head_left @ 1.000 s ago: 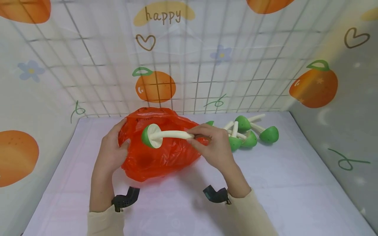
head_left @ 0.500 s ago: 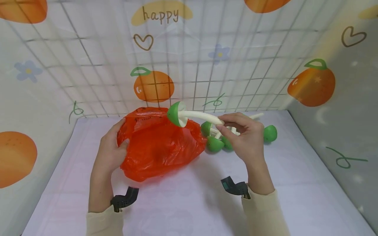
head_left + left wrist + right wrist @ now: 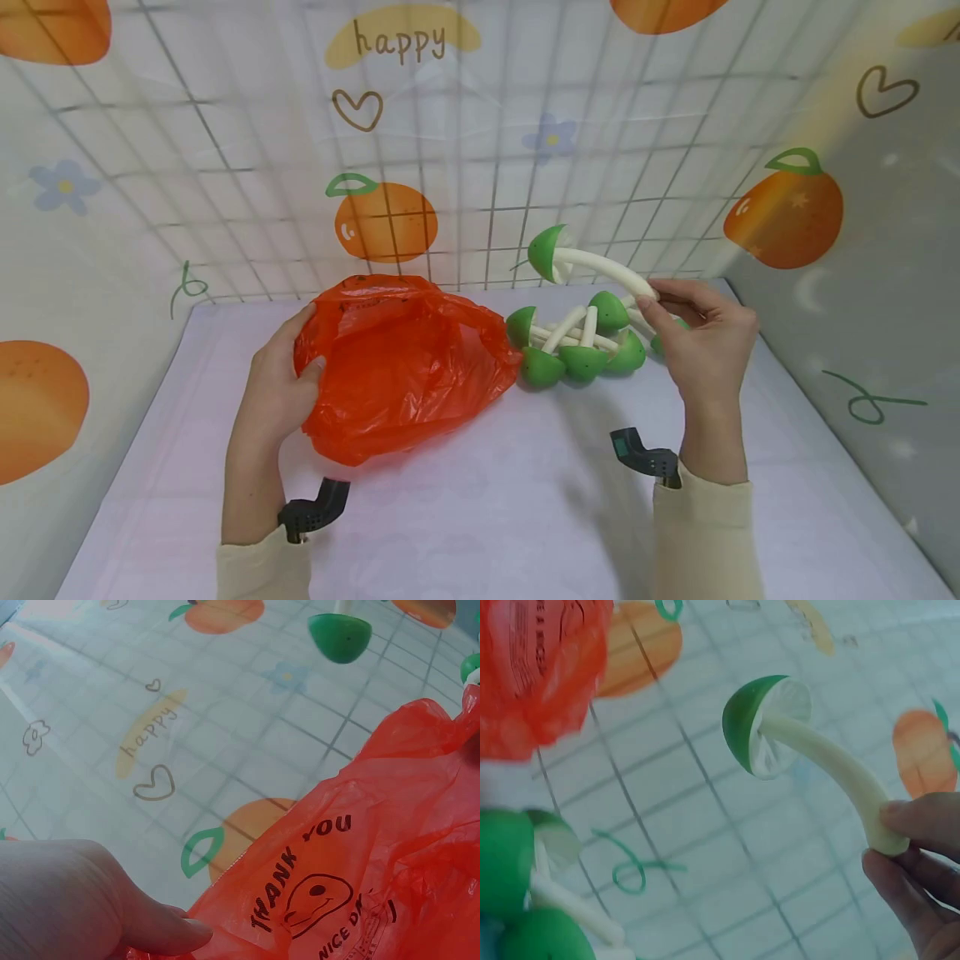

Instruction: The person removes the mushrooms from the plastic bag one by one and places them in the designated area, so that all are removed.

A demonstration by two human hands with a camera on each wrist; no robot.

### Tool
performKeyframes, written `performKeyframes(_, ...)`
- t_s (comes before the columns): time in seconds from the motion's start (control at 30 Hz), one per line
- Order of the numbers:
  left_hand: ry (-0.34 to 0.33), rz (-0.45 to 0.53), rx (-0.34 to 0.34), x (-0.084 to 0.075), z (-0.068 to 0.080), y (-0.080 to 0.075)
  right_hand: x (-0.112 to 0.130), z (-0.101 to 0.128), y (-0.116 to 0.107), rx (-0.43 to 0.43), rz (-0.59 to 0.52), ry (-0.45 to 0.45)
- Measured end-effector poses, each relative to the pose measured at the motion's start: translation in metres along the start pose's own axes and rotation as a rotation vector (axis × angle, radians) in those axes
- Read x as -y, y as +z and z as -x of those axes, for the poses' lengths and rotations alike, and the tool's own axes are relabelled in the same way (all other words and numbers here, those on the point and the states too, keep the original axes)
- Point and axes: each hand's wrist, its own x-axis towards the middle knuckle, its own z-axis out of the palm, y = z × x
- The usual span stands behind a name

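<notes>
the word "happy" is showing in brown letters on a yellow patch of the printed wall covering (image 3: 405, 37), above a brown heart outline; it is also showing, tilted, in the left wrist view. the orange plastic bag (image 3: 352, 877) is carrying black print reading "thank you" arched over a smiling face, and below it "nice da", the rest being lost in the folds.

Bag (image 3: 397, 367) thin crinkly glossy plastic; mushroom (image 3: 592, 265) smooth matt
</notes>
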Motion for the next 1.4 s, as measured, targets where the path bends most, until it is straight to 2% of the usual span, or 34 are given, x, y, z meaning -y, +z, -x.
performKeyframes(0.3,-0.017,0.003,-0.002,0.001,0.002,-0.001,-0.031,-0.007,-0.015,-0.089,0.107,0.209)
performKeyframes(0.6,-0.016,0.001,-0.004,0.002,0.003,-0.002,-0.043,-0.008,-0.023,-0.114,0.143,0.359)
performKeyframes(0.97,-0.016,0.018,0.003,0.004,0.003,-0.001,-0.060,-0.004,-0.032,-0.107,0.192,0.433)
performKeyframes(1.2,0.002,0.016,0.014,0.003,0.001,-0.001,-0.065,0.003,-0.041,-0.133,0.208,0.528)
performKeyframes(1.4,0.013,0.020,0.015,0.002,0.000,0.000,-0.070,0.007,-0.050,-0.157,0.213,0.540)
